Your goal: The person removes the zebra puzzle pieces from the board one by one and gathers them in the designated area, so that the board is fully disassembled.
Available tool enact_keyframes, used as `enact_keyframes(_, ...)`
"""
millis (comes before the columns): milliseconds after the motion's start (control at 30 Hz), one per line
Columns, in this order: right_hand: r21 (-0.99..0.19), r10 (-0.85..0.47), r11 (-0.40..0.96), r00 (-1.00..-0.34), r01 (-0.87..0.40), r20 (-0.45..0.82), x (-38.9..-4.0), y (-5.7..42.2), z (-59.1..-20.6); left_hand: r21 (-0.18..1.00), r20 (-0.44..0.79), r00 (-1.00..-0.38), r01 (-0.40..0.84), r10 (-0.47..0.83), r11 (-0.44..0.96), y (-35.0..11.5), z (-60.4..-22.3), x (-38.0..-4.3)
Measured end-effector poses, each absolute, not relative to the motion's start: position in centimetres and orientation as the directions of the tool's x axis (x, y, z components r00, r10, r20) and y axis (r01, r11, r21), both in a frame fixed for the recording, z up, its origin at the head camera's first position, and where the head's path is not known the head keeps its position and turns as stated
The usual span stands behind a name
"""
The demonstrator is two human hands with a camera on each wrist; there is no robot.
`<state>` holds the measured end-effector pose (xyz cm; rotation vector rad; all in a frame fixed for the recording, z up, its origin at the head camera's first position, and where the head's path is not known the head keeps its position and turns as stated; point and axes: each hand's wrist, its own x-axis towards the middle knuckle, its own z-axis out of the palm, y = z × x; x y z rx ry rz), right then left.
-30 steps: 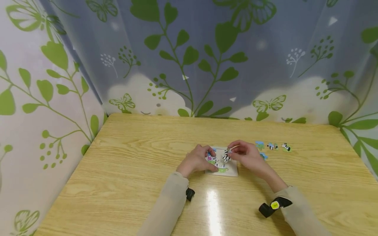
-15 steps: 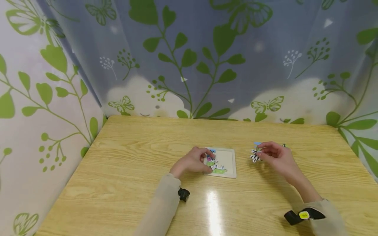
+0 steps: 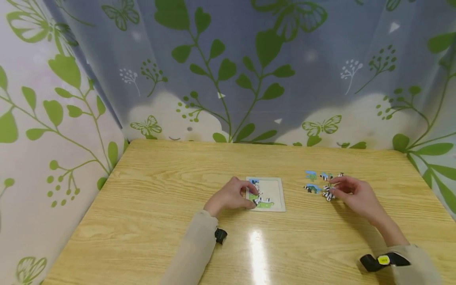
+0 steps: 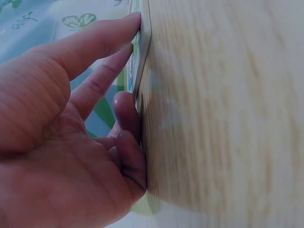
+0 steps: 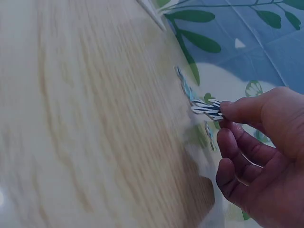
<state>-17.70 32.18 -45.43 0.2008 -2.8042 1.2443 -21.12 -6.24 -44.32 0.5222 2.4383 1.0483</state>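
Observation:
My right hand [image 3: 358,196] pinches a black-and-white striped jigsaw piece [image 3: 328,194] between thumb and fingers, above the table beside the loose pieces. In the right wrist view that striped piece shows edge-tilted at the thumb tip, other fingers loosely curled below. At the centre lies a square puzzle board [image 3: 276,190] with a pale bare area, pieces filling its left side and lower edge. My left hand [image 3: 230,194] rests on the board's left part, thumb and index finger stretched onto it. In the left wrist view the remaining fingers fold down by the board's edge [image 4: 142,52].
Loose jigsaw pieces lie right of the board: a blue-green piece [image 3: 311,175], another blue-green piece [image 3: 312,189] nearer me, and a third piece [image 3: 325,176]. One more piece [image 3: 341,174] is partly hidden behind my right hand. A leaf-patterned curtain [image 3: 228,79] borders the wooden table [image 3: 149,237].
My right hand has carried the striped piece from over the board rightward to the loose pieces. My left hand has drawn slightly left but stays on the board.

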Motion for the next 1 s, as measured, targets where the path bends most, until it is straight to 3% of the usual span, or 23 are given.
enact_keyframes(533, -0.580, -0.102, 0.798, -0.986, -0.162, 0.136, -19.4, 32.8, -46.2, 0.780, -0.241, -0.833, 0.138, 0.497, 0.610, -6.4, -44.6, -21.4)
enact_keyframes(1000, -0.594, -0.077, 0.792, -0.989, -0.139, 0.129, -19.1, 32.4, -45.9, 0.786, -0.255, -0.832, 0.118, 0.492, 0.607, -6.4, -44.6, -21.5)
